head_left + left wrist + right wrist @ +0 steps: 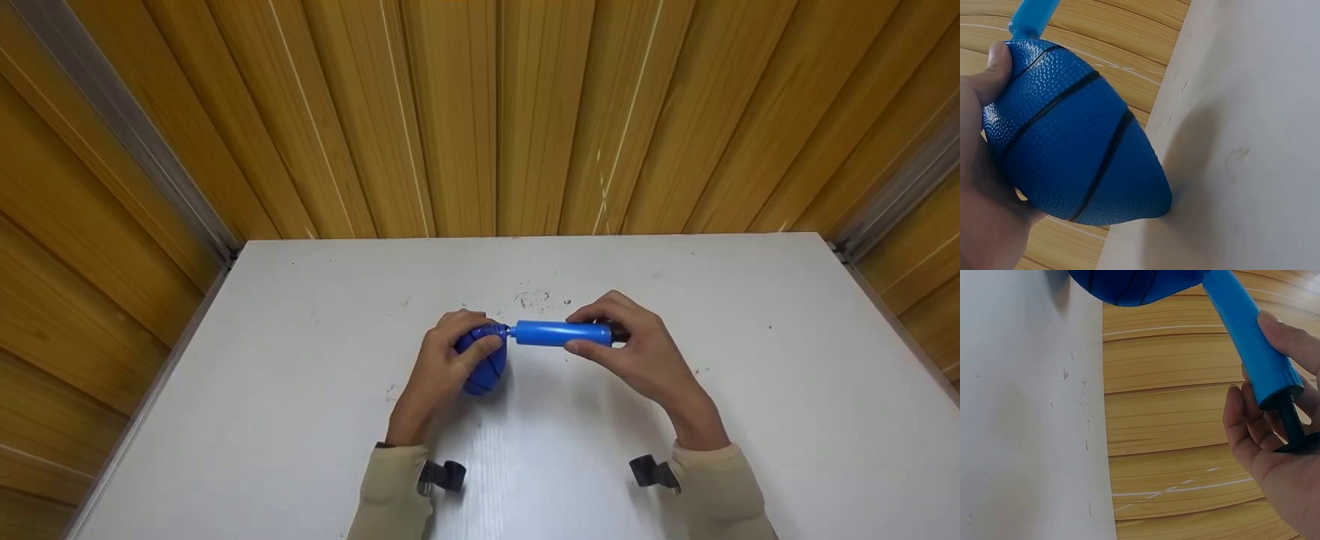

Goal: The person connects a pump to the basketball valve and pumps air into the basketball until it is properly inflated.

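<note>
A soft-looking blue ball (1067,135) with black lines and a pebbled skin, slack and pointed at one end, is gripped by my left hand (450,352), thumb pressed on its upper part. In the head view a thin metal needle joins the ball to a blue hand pump (555,333). My right hand (637,349) holds the pump by its barrel, thumb on one side and fingers on the other. The pump's black plunger handle (1297,441) rests against the right palm, with a short length of black rod showing.
Both hands work over a white table (300,420) with small dark scuffs. Yellow wood-look panels (465,120) stand behind it and at both sides. A small black camera mount sits at each wrist, over beige sleeves (394,484).
</note>
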The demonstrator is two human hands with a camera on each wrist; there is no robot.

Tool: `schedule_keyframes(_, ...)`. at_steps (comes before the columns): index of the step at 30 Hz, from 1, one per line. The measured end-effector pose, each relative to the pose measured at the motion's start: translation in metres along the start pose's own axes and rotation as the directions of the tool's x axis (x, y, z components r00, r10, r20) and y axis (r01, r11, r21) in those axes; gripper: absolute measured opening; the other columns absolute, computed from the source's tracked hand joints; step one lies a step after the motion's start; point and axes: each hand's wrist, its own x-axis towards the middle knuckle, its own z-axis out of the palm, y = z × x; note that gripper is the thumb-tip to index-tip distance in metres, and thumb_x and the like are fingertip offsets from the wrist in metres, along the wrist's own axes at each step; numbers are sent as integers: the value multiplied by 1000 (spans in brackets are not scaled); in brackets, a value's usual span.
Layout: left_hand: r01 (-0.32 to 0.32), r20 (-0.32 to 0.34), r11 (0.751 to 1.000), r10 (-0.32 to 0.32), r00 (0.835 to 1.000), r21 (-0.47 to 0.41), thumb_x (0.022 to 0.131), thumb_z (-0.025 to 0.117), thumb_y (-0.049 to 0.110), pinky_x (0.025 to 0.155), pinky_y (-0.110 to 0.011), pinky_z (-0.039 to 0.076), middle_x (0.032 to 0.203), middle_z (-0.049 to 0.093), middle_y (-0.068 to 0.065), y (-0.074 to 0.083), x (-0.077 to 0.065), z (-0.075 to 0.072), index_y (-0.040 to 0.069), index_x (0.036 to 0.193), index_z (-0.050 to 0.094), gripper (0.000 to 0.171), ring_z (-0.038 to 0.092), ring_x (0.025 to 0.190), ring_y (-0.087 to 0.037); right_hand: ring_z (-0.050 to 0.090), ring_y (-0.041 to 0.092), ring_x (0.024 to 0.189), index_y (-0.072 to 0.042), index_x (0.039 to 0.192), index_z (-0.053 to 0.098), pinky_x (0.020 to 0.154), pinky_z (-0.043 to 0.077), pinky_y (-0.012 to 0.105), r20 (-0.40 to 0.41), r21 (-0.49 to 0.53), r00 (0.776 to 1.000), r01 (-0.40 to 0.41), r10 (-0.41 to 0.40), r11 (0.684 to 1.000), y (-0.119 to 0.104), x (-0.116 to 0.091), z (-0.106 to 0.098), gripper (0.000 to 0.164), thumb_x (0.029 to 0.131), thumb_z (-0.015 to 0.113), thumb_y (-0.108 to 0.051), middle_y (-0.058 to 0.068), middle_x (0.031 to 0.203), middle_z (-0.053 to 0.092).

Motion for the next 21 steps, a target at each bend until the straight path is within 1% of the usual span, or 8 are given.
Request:
schedule_keyframes(6,18,4,1000,-18,1000,7,101,76,27,109,-56,47,126,71,-6,1,0,1,9,123,77,28,59,126,-28,63,22,90,-15,115,78,80,56,28,1,-2,1000,5,-5,1000,1,1,2,28,89,89,-15,-5,106,67)
schedule_keyframes(14,0,2,1000,0,1000,-3,102,75,26,108,-56,48,123,72,-5,1,0,1,8,123,76,28,60,124,-28,62,22,90,-14,115,78,80,55,28,-11,12,1000,0,0,1000,-1,1,3,28,89,89,-15,-4,106,68)
schedule_keyframes(17,-1,5,1000,1,1000,8,101,76,26,108,-56,48,123,72,-6,1,0,1,7,123,76,29,60,124,-28,62,22,89,-14,114,78,79,55,28,-11,17,1000,-6,6,1000,-1,1,4,28,89,89,-16,-4,106,68)
schedule_keyframes(21,-10,15,999,10,1000,50,102,74,27,107,-54,49,120,72,-4,4,0,2,8,121,76,27,60,121,-27,61,22,89,-13,115,78,79,54,28,-2,23,1000,-26,26,999,1,1,3,28,89,89,-16,-3,106,68)
